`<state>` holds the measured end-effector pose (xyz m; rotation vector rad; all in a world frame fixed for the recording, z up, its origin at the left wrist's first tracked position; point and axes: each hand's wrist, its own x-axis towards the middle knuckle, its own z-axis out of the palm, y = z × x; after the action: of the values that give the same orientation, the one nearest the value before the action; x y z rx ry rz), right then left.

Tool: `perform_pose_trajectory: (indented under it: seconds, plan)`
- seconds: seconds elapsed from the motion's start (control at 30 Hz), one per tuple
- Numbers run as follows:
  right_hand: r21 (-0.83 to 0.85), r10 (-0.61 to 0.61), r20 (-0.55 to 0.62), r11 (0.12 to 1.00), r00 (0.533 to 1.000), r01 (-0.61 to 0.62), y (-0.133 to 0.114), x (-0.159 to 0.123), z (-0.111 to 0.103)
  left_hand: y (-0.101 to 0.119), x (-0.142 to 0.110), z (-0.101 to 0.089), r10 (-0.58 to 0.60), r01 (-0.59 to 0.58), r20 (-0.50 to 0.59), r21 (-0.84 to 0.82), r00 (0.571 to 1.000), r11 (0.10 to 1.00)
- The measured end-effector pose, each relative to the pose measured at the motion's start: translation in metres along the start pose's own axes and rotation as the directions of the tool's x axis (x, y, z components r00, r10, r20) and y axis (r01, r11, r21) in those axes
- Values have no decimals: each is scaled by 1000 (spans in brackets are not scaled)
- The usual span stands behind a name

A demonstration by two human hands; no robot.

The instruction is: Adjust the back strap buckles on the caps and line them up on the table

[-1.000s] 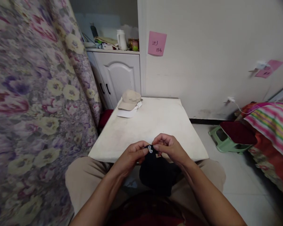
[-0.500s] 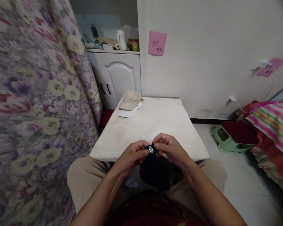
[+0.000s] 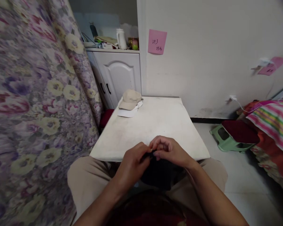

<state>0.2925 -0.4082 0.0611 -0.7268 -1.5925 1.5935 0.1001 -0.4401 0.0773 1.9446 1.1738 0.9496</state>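
A black cap [image 3: 158,175] hangs between my knees at the table's near edge, its lower part dim against the dark space below. My left hand [image 3: 135,160] is closed, thumb and fingers pinching the cap's strap. Close against it, my right hand [image 3: 170,151] pinches the same strap from the other side with bent fingers. The fingers now cover the metal buckle. At the far left of the table, a beige cap [image 3: 130,99] lies on top of a white cap [image 3: 127,113].
The white table [image 3: 155,122] meets the wall at its far side. A floral curtain [image 3: 44,103] hangs at left beside a white cabinet [image 3: 122,73]. On the right stand a green stool [image 3: 226,145] with a red top and a bed with a striped cover [image 3: 273,117].
My left hand has turned over and shifted right, its back now facing up. The silver buckle, visible before, is hidden by the fingers. My right hand's fingers have curled closer to the left ones.
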Motion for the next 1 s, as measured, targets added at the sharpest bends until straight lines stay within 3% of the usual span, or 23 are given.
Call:
perform_pose_trajectory:
  seconds: [0.07, 0.13, 0.23, 0.33, 0.5, 0.57, 0.7, 0.87, 1.0]
  plan:
    - [-168, -31, -16, 985, 999, 28, -7, -6, 2, 4, -7, 2, 81, -67, -84, 155, 993, 986]
    - [-407, -194, -38, 899, 980, 162, -11, -11, 6, 2, -13, 4, 141, -93, -175, 257, 974, 962]
    - [-636, -498, 14, 665, 867, 392, -8, -15, 15, -6, -19, 5, 290, -183, -260, 368, 921, 912]
    - [-722, -646, 11, 522, 763, 453, -1, -16, 23, -11, -22, 4, 482, -295, -268, 521, 834, 801]
    - [-814, -793, 88, 292, 603, 502, 3, -15, 28, -12, -20, 3, 712, -384, -308, 674, 631, 632]
    - [-823, -819, 104, 248, 564, 511, 2, -14, 28, -13, -18, 3, 723, -377, -327, 683, 608, 625]
    - [-815, -808, 95, 273, 582, 512, 1, -12, 28, -12, -14, 1, 673, -342, -348, 658, 652, 671]
    - [-701, -706, -38, 524, 708, 484, -4, -7, 28, -2, -9, -3, 437, -291, -319, 415, 841, 862]
    - [-625, -602, -43, 639, 798, 448, -4, -3, 23, 5, -6, -9, 186, -144, -270, 170, 945, 975]
